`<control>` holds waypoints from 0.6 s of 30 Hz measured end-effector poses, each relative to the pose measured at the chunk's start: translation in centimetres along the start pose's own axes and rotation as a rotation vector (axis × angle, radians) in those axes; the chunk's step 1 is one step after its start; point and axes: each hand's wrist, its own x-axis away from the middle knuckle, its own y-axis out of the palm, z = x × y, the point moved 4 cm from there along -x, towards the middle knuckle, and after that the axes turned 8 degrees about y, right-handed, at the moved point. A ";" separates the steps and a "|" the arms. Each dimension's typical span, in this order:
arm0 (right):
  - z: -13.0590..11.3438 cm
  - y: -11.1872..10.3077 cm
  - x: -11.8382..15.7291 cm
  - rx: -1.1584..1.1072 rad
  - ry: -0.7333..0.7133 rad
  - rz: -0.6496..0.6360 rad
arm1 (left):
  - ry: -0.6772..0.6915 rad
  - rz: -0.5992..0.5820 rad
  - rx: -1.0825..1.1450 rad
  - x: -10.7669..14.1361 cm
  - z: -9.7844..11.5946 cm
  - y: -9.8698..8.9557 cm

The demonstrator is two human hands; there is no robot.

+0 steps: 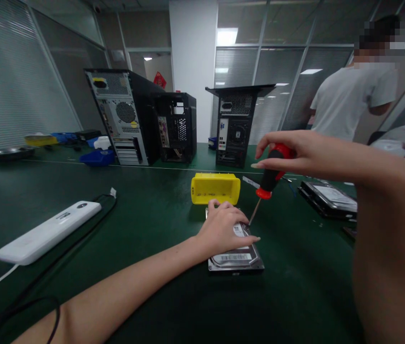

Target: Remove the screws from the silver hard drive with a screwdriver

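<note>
A hard drive (231,262) lies flat on the green table, its label partly covered by my left hand (224,228). That hand grips the drive from above, with its fingers over the far part and the thumb stretched across towards the right edge. My right hand (290,148) holds a red and black screwdriver (271,179) by its handle, tilted, fingertips round the upper end. The screwdriver's tip meets the drive near its right edge; the screw under it is too small to make out. Just beyond the drive stands a yellow bin (216,188) with small bits inside.
More hard drives (327,198) are stacked on the right. A white power strip (50,232) and a black cable (77,237) lie on the left. Computer cases (140,114) stand along the back, with a blue bin (97,157) beside them. A person (353,95) stands behind at the right.
</note>
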 end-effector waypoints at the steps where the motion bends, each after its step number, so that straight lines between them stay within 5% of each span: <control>1: 0.0 0.0 0.0 0.019 0.034 0.022 | 0.002 0.001 0.004 0.0 0.0 0.0; 6: 0.3 -0.1 -0.1 0.052 0.147 0.100 | 0.006 0.005 0.011 0.0 0.0 -0.1; 18: -0.7 -0.2 -0.1 -0.041 0.050 0.019 | -0.019 -0.039 0.004 0.0 0.2 -0.2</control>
